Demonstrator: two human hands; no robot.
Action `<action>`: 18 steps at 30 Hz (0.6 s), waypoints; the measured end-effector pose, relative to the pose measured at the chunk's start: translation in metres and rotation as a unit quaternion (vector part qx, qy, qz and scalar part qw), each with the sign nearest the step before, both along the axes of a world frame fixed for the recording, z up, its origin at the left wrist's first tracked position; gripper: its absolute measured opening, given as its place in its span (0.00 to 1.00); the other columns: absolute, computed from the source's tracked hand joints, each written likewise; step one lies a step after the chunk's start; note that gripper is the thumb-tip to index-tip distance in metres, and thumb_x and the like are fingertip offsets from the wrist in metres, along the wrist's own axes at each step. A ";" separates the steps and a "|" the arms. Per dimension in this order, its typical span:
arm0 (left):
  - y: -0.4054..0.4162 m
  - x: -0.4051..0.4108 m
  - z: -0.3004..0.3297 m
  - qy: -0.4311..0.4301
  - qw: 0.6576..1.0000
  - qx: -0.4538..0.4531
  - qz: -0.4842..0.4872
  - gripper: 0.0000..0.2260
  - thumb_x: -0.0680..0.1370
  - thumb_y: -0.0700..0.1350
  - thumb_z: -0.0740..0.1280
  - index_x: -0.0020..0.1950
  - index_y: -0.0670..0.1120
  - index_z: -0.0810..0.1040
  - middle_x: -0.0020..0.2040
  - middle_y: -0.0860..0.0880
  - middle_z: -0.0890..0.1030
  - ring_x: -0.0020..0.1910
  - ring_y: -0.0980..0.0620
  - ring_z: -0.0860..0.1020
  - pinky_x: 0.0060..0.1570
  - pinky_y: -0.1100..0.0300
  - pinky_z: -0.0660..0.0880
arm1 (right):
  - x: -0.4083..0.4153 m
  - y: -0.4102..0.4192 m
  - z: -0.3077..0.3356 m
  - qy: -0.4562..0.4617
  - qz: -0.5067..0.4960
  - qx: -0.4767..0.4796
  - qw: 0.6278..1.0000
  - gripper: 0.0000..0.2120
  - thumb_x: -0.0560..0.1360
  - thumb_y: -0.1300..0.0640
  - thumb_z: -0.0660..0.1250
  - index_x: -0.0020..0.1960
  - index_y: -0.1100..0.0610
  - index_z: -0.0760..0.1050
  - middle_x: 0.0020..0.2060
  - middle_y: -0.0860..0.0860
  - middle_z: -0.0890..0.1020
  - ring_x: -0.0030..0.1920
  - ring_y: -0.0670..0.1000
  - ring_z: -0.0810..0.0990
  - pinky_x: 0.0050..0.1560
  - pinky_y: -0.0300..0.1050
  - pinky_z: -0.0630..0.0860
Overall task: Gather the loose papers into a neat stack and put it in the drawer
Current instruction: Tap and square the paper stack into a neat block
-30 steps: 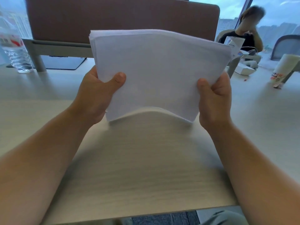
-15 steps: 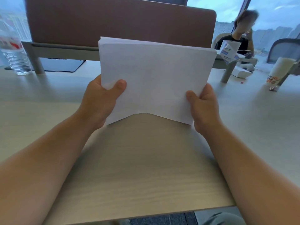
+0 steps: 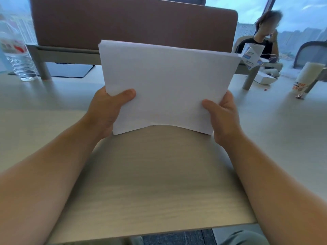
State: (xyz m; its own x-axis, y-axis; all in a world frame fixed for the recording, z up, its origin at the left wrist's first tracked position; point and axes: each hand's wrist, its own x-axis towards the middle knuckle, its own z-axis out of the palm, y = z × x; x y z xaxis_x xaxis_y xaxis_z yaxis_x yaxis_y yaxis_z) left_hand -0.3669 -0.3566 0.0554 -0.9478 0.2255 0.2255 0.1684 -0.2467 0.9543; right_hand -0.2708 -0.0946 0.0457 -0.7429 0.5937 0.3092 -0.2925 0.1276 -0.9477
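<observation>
A stack of white papers (image 3: 168,82) stands upright above the light wooden desk (image 3: 155,183), its lower edge bowed upward in the middle. My left hand (image 3: 108,110) grips the stack's left lower side, thumb on the front. My right hand (image 3: 223,117) grips the right lower side in the same way. The sheets' top edges are nearly flush. No drawer is in view.
A brown desk divider (image 3: 123,23) on grey legs stands behind the papers. A water bottle (image 3: 16,59) is at the far left, a dark pad (image 3: 67,69) beside it. At the right are a paper cup (image 3: 306,76), small boxes (image 3: 251,53) and a seated person (image 3: 260,39).
The stack has dropped lower and come closer to the desk, and its top edges look more even. Both hands keep their hold.
</observation>
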 end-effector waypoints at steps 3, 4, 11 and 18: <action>0.007 0.004 -0.003 0.011 1.000 -0.027 -0.007 0.12 0.75 0.44 0.77 0.57 0.52 0.84 0.51 0.52 0.89 0.50 0.50 0.87 0.51 0.51 0.82 | -0.001 -0.002 -0.003 -0.026 -0.008 0.026 0.999 0.16 0.68 0.58 0.69 0.53 0.43 0.75 0.52 0.45 0.85 0.54 0.51 0.84 0.61 0.60 0.81; 0.009 0.006 -0.004 0.020 0.999 -0.037 -0.008 0.12 0.75 0.44 0.77 0.57 0.52 0.83 0.51 0.53 0.89 0.51 0.50 0.87 0.52 0.51 0.82 | -0.001 -0.004 -0.004 -0.030 -0.013 0.040 0.999 0.15 0.69 0.58 0.68 0.52 0.42 0.74 0.51 0.43 0.85 0.54 0.50 0.84 0.61 0.60 0.81; 0.009 0.007 0.004 0.048 0.994 -0.056 0.080 0.06 0.77 0.54 0.74 0.51 0.55 0.84 0.49 0.55 0.88 0.51 0.51 0.87 0.57 0.45 0.83 | -0.001 -0.008 0.001 0.013 -0.081 0.101 0.991 0.17 0.73 0.61 0.65 0.48 0.38 0.76 0.47 0.44 0.85 0.49 0.50 0.83 0.56 0.57 0.82; -0.006 -0.001 0.007 0.031 0.999 0.002 0.036 0.08 0.81 0.50 0.71 0.59 0.53 0.83 0.52 0.55 0.88 0.51 0.54 0.87 0.47 0.57 0.82 | 0.008 0.001 0.010 0.083 -0.012 -0.028 0.996 0.09 0.77 0.64 0.65 0.53 0.52 0.76 0.46 0.47 0.83 0.45 0.47 0.80 0.48 0.45 0.78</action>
State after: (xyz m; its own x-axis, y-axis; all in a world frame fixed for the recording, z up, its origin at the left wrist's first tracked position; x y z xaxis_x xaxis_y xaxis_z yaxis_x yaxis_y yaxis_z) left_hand -0.3680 -0.3631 0.0626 -0.9458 0.1561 0.2849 0.2447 -0.2346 0.9408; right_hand -0.2625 -0.0933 0.0554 -0.6695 0.6312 0.3917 -0.4430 0.0841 -0.8926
